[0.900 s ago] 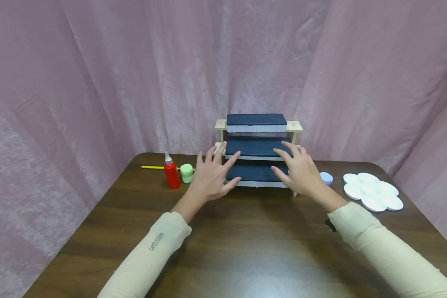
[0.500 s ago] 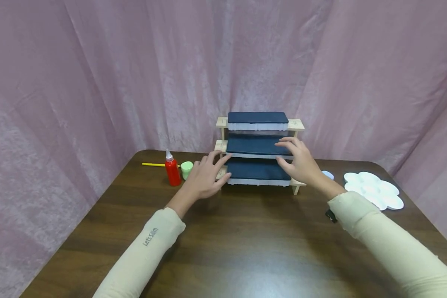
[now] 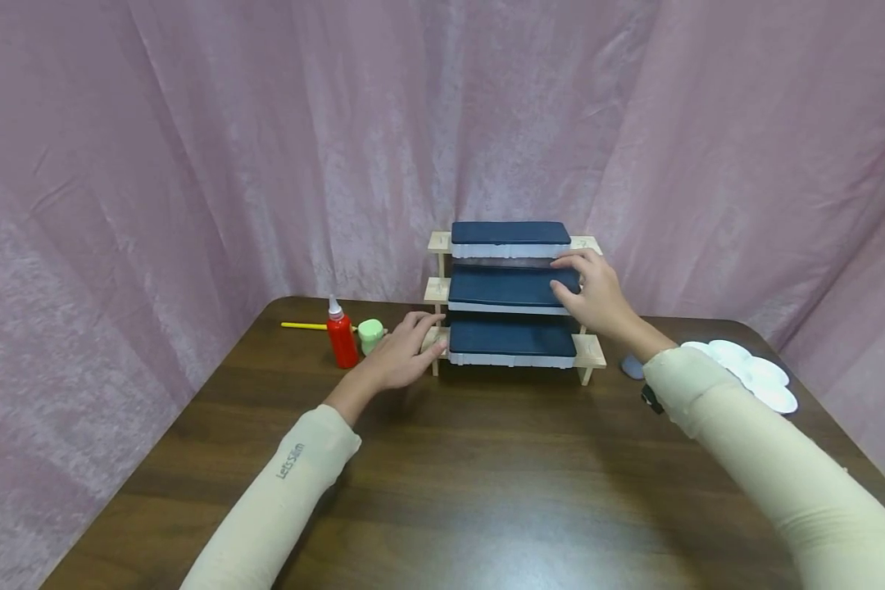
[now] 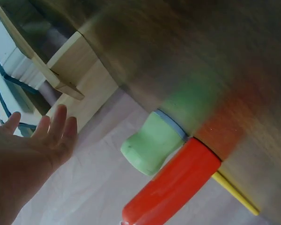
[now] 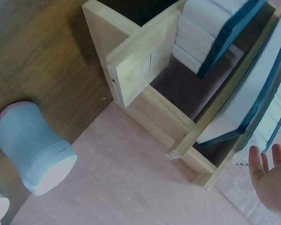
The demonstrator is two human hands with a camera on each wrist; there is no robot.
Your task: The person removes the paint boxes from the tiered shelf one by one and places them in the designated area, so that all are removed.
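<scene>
While my left hand (image 3: 398, 356) rests low by the left foot of the rack (image 3: 588, 351), its fingers lie straight and loosely spread, the tips touching or just short of the rack's bottom left end; I cannot tell which. It holds nothing. My right hand (image 3: 590, 291) is higher, right of centre in the head view, at the right end of the middle box (image 3: 505, 289). Its fingers reach over the top of that box and the thumb sits at the front edge, so it looks like a light grip, though the wrist view shows only straight fingertips (image 5: 267, 161) beside the box ends.

The rack stands at the middle of the surface (image 3: 487, 475), against the pink curtain (image 3: 192, 147). It carries three dark blue boxes with white sides, one per tier: the top box (image 3: 509, 235), the middle one, and the bottom box (image 3: 511, 338).

Left of the rack, near my left hand, stand a red bottle (image 3: 341, 338) and a green pot (image 3: 369, 333), just beside each other, with a yellow stick (image 3: 302, 326) behind them. At the right of the frame a blue pot (image 5: 35, 152) stands close to the rack's right foot, mostly hidden by my sleeve in the head view, and a white palette (image 3: 763, 381) lies further right.
</scene>
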